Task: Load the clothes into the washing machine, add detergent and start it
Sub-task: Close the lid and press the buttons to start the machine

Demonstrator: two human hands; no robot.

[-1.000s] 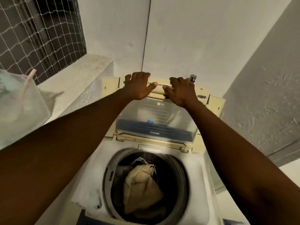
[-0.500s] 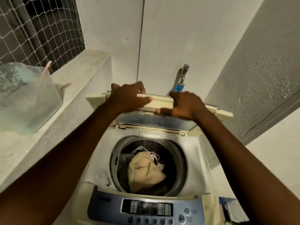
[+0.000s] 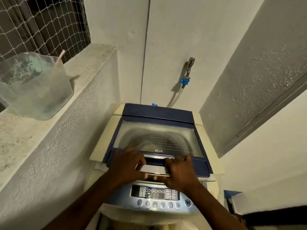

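The top-loading washing machine (image 3: 106, 155) stands in a narrow corner. Its blue-framed glass lid (image 3: 159, 138) lies nearly flat over the drum, and the clothes show only dimly through the glass. My left hand (image 3: 127, 165) and my right hand (image 3: 179, 171) both grip the lid's front handle edge, fingers over it and thumbs under it. Just below my hands is the control panel (image 3: 156, 195) with its display and a row of round buttons.
On the concrete ledge (image 3: 49, 123) at the left stands a translucent plastic container (image 3: 33, 87) with a stick in it. A wall tap (image 3: 189, 67) with a blue hose connector sits behind the machine. A netted window is at the upper left; walls close in on both sides.
The lid was upright and folded with the drum and clothes exposed. Both hands have pulled it forward and down over the opening.
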